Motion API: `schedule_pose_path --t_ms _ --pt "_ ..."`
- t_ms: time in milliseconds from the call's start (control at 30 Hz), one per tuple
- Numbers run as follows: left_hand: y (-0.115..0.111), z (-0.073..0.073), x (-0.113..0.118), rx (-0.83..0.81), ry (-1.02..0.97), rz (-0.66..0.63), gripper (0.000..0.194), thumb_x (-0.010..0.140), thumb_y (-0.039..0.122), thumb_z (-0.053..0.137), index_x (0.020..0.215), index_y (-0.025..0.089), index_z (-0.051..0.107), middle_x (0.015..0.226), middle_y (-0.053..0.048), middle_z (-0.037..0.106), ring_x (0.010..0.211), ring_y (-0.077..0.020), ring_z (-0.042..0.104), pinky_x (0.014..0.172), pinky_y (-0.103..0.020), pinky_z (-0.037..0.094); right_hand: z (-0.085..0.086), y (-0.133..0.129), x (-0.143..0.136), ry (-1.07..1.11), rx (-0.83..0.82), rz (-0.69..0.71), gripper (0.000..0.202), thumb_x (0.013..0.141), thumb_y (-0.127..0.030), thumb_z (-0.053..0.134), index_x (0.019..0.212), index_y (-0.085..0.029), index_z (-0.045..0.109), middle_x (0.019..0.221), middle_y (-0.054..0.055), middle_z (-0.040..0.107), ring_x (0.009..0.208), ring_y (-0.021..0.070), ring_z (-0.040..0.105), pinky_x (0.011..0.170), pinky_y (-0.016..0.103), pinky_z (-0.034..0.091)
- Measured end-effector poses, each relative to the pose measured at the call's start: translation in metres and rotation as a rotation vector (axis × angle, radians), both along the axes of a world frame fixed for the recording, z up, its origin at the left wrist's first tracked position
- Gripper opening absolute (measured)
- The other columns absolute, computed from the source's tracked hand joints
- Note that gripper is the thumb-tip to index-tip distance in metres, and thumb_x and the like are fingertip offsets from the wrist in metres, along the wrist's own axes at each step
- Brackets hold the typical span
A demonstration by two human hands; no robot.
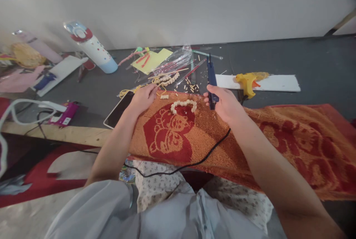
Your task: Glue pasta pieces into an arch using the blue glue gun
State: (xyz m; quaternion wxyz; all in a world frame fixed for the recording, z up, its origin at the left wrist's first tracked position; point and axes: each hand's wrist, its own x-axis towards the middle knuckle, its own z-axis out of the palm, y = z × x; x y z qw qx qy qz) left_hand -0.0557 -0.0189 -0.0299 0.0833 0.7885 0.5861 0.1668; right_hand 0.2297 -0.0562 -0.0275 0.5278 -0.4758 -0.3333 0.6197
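Note:
My left hand [143,98] is closed in a pinch at the far edge of an orange-and-red towel [211,131], on a yellow cord [161,89]. My right hand [226,102] is wrapped round a long dark-blue tool [211,75], held upright with its narrow tip pointing away from me. Between my hands, a curved strip of cream beads [183,103] rests on the towel. A short row of pale pieces [164,97] lies close to my left fingers. Beyond them are another beaded strip [169,79] and scattered small pale pieces [191,86].
A yellow glue gun [247,82] lies on a white board [283,83] at right. A phone [118,111] sits under my left forearm. At left stand a dotted bottle [96,51] and a magenta power adapter [65,113]. A black cable [178,172] crosses the towel's front edge.

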Motion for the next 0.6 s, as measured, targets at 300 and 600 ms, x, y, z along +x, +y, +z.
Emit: schedule_pose_path --t_ms 300,600 --pt "-0.001 -0.002 0.0 0.025 -0.005 -0.001 0.035 0.096 0.035 0.034 0.102 0.018 0.064 0.083 -0.006 0.069 0.075 -0.0194 0.06 0.074 -0.03 0.042 -0.001 -0.001 0.0 -0.029 0.015 0.022 0.032 0.066 -0.046 0.078 0.07 -0.022 0.058 0.071 0.001 0.058 0.061 0.0128 0.049 0.053 0.028 0.039" --pt "-0.006 0.01 -0.003 0.06 0.136 0.041 0.036 0.092 0.041 0.04 0.073 0.02 0.063 0.073 -0.007 0.064 0.069 -0.0201 0.056 0.064 -0.032 0.037 0.0 0.0 0.0 -0.037 0.0 0.039 0.028 0.068 -0.043 0.076 0.068 -0.021 0.058 0.069 0.002 0.057 0.061 0.0131 0.049 0.053 0.029 0.038"
